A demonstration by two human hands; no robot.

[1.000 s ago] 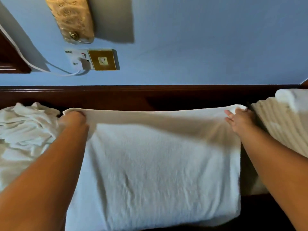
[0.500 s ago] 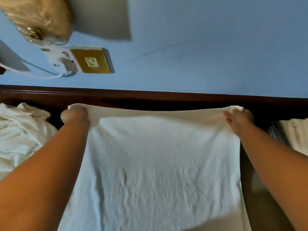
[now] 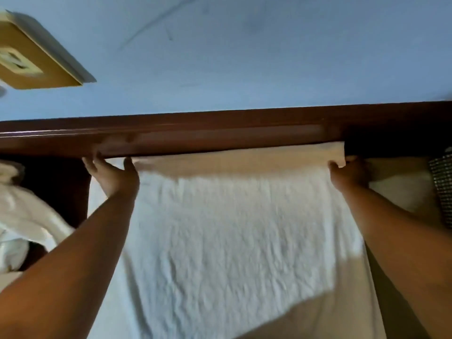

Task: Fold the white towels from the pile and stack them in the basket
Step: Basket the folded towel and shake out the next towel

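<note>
A white towel (image 3: 232, 236) hangs stretched out between my two hands in front of the dark wooden rail. My left hand (image 3: 112, 177) pinches its upper left corner, thumb in front and fingers behind. At the upper right corner my right hand (image 3: 347, 174) grips the cloth the same way. The top edge is folded over toward me and looks blurred. The pile of crumpled white towels (image 3: 22, 216) lies at the left edge. At the far right, a strip of the woven basket (image 3: 444, 189) shows, with a white folded towel (image 3: 401, 189) beside it.
A dark wooden rail (image 3: 220, 133) runs across the view below a blue wall (image 3: 244, 57). A gold wall socket plate (image 3: 29, 59) sits at the upper left.
Both hands have lifted the towel higher, up to the wooden rail, and its lower part now hangs free. The camera has tilted and moved closer, so the pile and basket sit nearer the edges.
</note>
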